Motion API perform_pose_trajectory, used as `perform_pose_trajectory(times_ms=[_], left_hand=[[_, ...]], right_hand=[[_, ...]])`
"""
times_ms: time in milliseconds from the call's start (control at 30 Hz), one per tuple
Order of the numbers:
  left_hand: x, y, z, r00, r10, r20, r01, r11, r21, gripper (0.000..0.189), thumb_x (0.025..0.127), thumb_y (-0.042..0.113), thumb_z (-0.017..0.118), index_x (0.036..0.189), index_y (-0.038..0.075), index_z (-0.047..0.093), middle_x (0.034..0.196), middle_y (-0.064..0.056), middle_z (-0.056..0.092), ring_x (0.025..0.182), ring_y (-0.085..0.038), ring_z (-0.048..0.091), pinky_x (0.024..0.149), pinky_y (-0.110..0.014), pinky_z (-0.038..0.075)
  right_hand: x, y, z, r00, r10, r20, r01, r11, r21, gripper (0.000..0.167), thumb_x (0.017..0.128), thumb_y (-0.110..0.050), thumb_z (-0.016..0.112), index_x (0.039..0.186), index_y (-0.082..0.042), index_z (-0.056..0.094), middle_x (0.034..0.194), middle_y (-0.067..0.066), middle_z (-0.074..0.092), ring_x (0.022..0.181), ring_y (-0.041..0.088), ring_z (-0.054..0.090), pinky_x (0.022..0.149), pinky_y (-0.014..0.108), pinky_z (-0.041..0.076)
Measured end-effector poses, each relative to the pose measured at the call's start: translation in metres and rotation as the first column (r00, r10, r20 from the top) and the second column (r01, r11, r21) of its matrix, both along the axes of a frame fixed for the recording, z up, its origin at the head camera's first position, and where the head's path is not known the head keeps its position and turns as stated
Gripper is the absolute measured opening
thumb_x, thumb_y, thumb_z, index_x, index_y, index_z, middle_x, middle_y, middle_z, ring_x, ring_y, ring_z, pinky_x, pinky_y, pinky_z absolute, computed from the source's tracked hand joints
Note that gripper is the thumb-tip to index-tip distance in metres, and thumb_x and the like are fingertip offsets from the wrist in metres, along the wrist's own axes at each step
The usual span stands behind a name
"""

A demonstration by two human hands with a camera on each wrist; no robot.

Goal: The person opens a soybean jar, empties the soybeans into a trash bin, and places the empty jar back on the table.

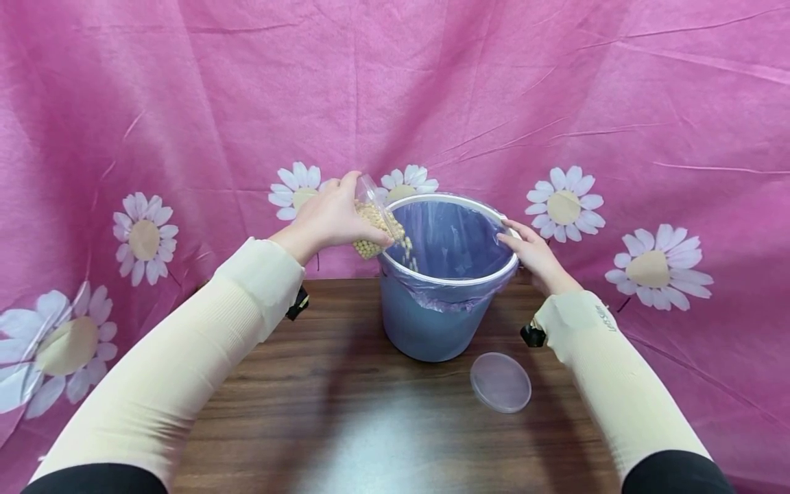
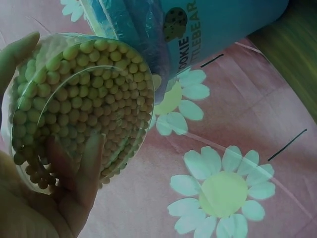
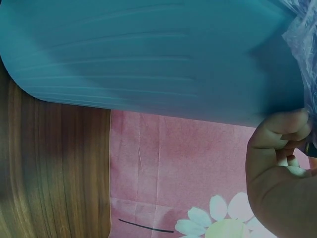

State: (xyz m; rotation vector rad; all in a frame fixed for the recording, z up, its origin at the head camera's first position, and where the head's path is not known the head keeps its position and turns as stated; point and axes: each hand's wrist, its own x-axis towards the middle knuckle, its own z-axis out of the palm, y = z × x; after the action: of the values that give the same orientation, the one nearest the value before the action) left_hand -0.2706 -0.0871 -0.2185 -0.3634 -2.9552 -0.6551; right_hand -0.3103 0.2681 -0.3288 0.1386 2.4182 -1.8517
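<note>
A clear plastic jar (image 1: 364, 184) of round, pale yellow beans (image 2: 81, 106) is gripped in my left hand (image 1: 327, 218). It is tipped sideways over the left rim of a blue trash bin (image 1: 426, 329), and beans fall from its mouth into the bin. In the left wrist view, fingers lie against the jar's bottom. A thin translucent bag (image 1: 444, 296) lines the bin, folded over outside under a white ring (image 1: 453, 282). My right hand (image 1: 535, 254) holds the bin's right rim; in the right wrist view, its fingers curl beside the bag's edge.
A clear round lid (image 1: 500, 382) lies flat on the brown wooden table (image 1: 278, 412), in front of the bin and slightly right. Behind the table hangs a pink cloth (image 1: 247, 89) printed with white flowers.
</note>
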Motion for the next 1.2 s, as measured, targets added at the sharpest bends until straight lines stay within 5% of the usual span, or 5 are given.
perform_pose_trajectory(times_ms=[367,767,1033,1200], left_hand=[[0.0,0.005,0.005,1.0,-0.013,0.004,0.013,0.999,-0.04,0.118,0.059,0.058,0.084,0.152,0.01,0.03,0.139,-0.021,0.049,0.121,-0.032,0.052,0.1,-0.051,0.047],[0.001,0.01,0.011,0.999,-0.01,0.031,0.013,0.996,-0.088,0.118,0.059,0.06,0.083,0.152,0.011,0.029,0.14,-0.02,0.048,0.124,-0.034,0.051,0.101,-0.052,0.046],[0.003,0.016,0.015,0.999,-0.012,0.032,0.017,0.99,-0.138,0.115,0.062,0.06,0.081,0.152,0.011,0.028,0.142,-0.019,0.047,0.126,-0.039,0.049,0.102,-0.055,0.044],[0.003,0.019,0.015,1.0,-0.002,0.026,0.007,0.987,-0.161,0.112,0.062,0.06,0.081,0.15,0.012,0.031,0.141,-0.018,0.047,0.124,-0.041,0.05,0.101,-0.055,0.044]], right_hand=[[0.001,-0.001,0.002,1.0,0.008,-0.001,-0.008,1.0,-0.005,0.065,0.101,-0.034,0.055,0.158,-0.024,0.026,0.151,0.016,0.037,0.075,-0.003,0.062,0.065,0.017,0.054],[0.001,-0.002,0.003,1.0,0.012,-0.007,-0.012,1.0,-0.019,0.064,0.101,-0.032,0.054,0.158,-0.025,0.025,0.152,0.017,0.037,0.074,-0.002,0.062,0.064,0.017,0.053],[0.003,-0.001,0.001,1.0,-0.005,0.014,0.005,1.0,-0.023,0.063,0.1,-0.034,0.055,0.157,-0.027,0.028,0.134,0.011,0.047,0.067,0.0,0.062,0.056,0.021,0.053],[0.003,0.0,0.001,1.0,-0.001,0.009,0.001,1.0,0.003,0.063,0.1,-0.035,0.054,0.157,-0.027,0.028,0.14,0.015,0.045,0.064,0.001,0.061,0.055,0.021,0.052]])
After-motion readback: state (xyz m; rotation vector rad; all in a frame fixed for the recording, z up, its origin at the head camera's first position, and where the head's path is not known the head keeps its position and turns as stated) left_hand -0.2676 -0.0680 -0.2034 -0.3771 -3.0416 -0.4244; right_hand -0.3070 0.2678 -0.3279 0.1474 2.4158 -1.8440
